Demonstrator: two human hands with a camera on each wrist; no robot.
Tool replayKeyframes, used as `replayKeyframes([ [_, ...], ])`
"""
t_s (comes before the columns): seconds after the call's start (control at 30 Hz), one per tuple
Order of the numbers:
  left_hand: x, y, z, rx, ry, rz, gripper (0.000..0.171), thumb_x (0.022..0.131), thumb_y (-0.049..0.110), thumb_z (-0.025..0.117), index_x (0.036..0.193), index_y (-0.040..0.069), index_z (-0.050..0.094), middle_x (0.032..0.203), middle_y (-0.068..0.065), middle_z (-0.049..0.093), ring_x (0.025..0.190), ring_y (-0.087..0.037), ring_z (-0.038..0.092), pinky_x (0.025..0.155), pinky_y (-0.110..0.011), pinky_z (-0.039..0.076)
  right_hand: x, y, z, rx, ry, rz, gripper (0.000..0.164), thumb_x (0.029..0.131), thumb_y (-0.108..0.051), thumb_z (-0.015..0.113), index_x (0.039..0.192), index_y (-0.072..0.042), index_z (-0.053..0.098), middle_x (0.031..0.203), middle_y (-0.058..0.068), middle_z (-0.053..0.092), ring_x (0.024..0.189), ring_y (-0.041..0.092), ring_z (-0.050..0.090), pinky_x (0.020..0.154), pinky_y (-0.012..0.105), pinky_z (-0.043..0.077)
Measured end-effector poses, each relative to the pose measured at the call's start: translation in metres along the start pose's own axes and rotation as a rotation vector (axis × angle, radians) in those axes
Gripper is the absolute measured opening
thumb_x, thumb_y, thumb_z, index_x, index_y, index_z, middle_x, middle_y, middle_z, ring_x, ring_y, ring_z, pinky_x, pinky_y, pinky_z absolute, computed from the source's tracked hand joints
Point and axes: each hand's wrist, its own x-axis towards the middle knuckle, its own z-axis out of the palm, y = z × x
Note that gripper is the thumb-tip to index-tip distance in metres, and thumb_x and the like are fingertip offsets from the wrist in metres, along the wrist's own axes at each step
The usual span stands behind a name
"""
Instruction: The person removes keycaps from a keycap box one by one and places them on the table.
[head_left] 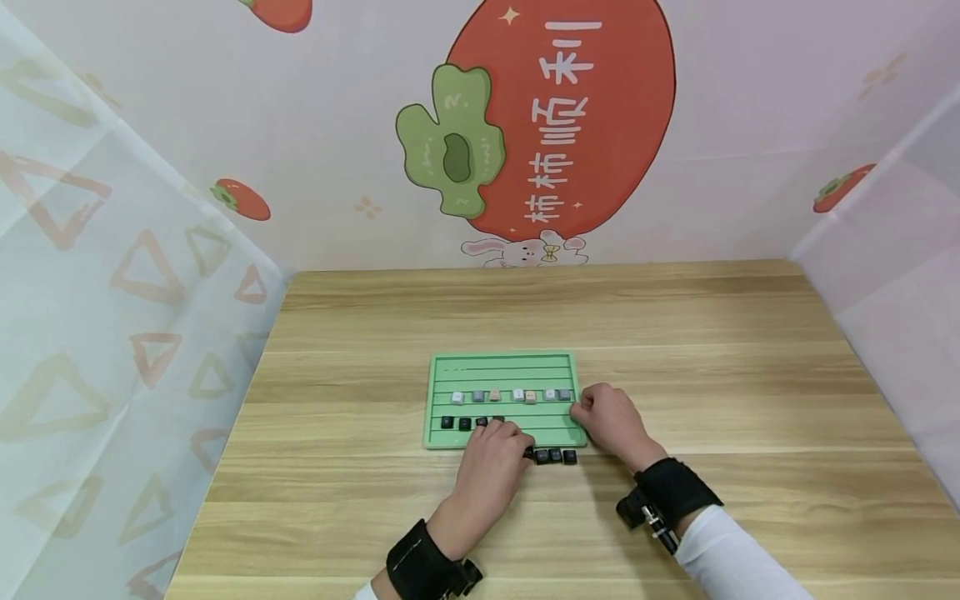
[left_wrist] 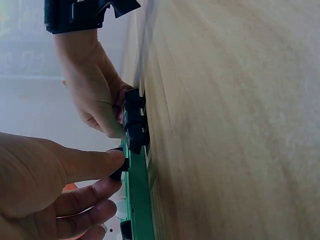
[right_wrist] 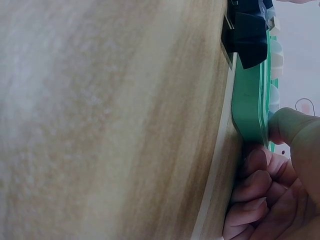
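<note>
A green ridged tray (head_left: 551, 433) lies on the table. My left hand (head_left: 489, 473) is over the tray's front edge, thumb and fingers pinching a small black keycap (left_wrist: 119, 172). My right hand (head_left: 617, 423) grips the tray's right edge; in the right wrist view the thumb (right_wrist: 290, 125) lies on the rim, with curled fingers below. Several black keycaps (head_left: 555, 456) stand in a row on the table along the tray's front side. Inside the tray, a lower row of black keycaps (head_left: 447, 422) is partly hidden by my left hand.
A middle row of white, grey and beige keycaps (head_left: 495, 396) sits in the tray. The wooden table (head_left: 360, 500) ends at a printed backdrop (head_left: 352, 150) behind, with a patterned sheet on each side. Both wrists wear black straps with cameras (head_left: 423, 562).
</note>
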Motion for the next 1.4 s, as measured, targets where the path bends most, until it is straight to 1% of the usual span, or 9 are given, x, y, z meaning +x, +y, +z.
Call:
replayKeyframes([
  [0.23, -0.0015, 0.0005, 0.0019, 0.009, -0.014, 0.003, 0.019, 0.074, 0.025, 0.077, 0.092, 0.020, 0.072, 0.087, 0.005, 0.065, 0.077, -0.015, 0.052, 0.064, -0.027, 0.036, -0.0004, -0.0013, -0.0002, 0.004, -0.007, 0.011, 0.033, 0.080, -0.013, 0.059, 0.052, -0.011, 0.041, 0.048, -0.004, 0.031, 0.045, 0.012, 0.033, 0.049, 0.027, 0.027],
  [0.63, -0.0003, 0.0003, 0.0038, 0.007, -0.008, -0.004, 0.019, 0.072, 0.024, 0.078, 0.090, 0.020, 0.072, 0.085, 0.005, 0.063, 0.075, -0.015, 0.050, 0.063, -0.026, 0.035, 0.0015, 0.0006, 0.0014, -0.006, 0.000, 0.002, 0.034, 0.080, -0.014, 0.059, 0.052, -0.011, 0.040, 0.048, -0.004, 0.030, 0.045, 0.013, 0.033, 0.050, 0.027, 0.027],
  [0.97, -0.0002, -0.0001, 0.0067, 0.023, -0.023, 0.002, 0.019, 0.073, 0.026, 0.077, 0.090, 0.020, 0.072, 0.084, 0.004, 0.062, 0.074, -0.015, 0.049, 0.062, -0.026, 0.034, 0.0007, -0.0016, 0.0003, 0.001, -0.003, 0.004, 0.034, 0.080, -0.014, 0.059, 0.052, -0.011, 0.041, 0.048, -0.004, 0.031, 0.045, 0.013, 0.033, 0.050, 0.027, 0.026],
  [1.4, 0.0002, 0.0019, 0.0077, 0.034, -0.030, -0.004, 0.019, 0.070, 0.026, 0.079, 0.087, 0.020, 0.071, 0.081, 0.006, 0.061, 0.072, -0.014, 0.048, 0.061, -0.025, 0.033, 0.0001, -0.0004, -0.0005, 0.006, -0.007, 0.010, 0.033, 0.080, -0.013, 0.058, 0.052, -0.010, 0.042, 0.048, -0.003, 0.031, 0.045, 0.014, 0.032, 0.050, 0.027, 0.026],
])
